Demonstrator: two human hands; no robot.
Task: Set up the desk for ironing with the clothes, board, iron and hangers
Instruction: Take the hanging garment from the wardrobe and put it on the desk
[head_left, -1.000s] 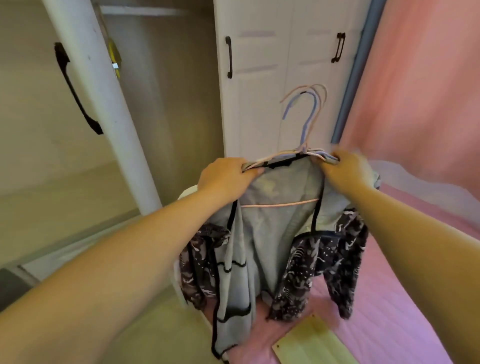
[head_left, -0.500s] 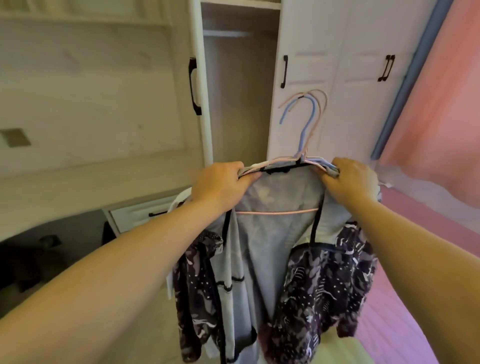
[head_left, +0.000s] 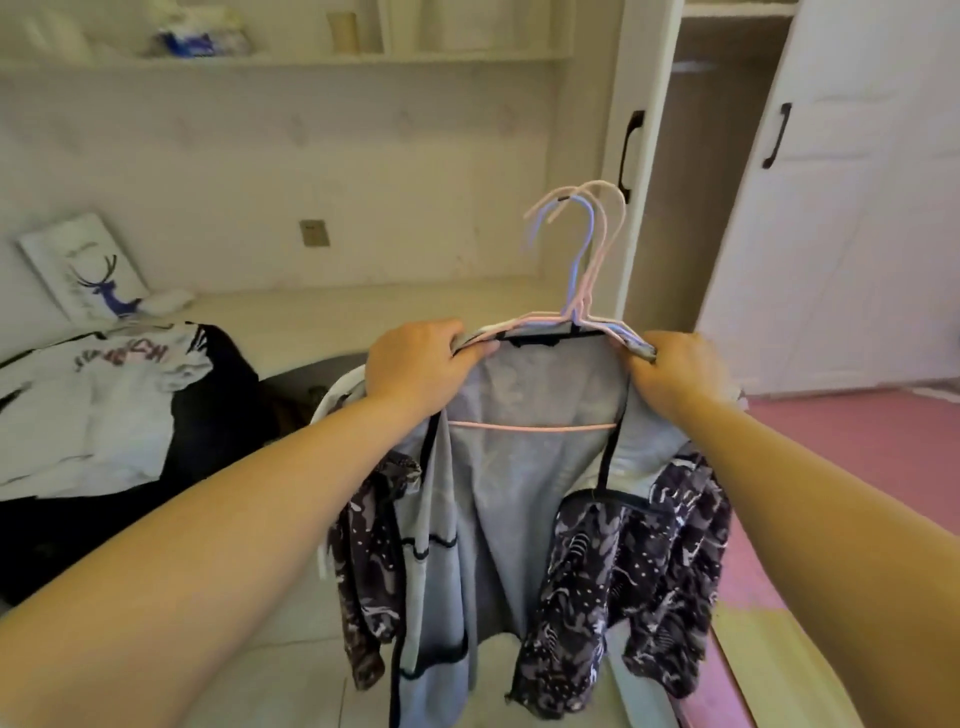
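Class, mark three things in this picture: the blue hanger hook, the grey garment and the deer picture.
blue hanger hook (head_left: 582, 244), head view, on the curved blue wire.
grey garment (head_left: 524, 499), head view, on its plain middle panel.
deer picture (head_left: 85, 267), head view, on its white face.

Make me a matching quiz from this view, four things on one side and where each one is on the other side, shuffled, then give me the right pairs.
Things:
1. left hand
2. right hand
3. deer picture
4. white printed top

Places:
A. leaning against the wall at far left
B. gripping the right shoulder end of the hangers
C. lying flat on the dark surface at left
D. gripping the left shoulder end of the hangers

Pairs: 1-D, 2-B, 3-A, 4-C
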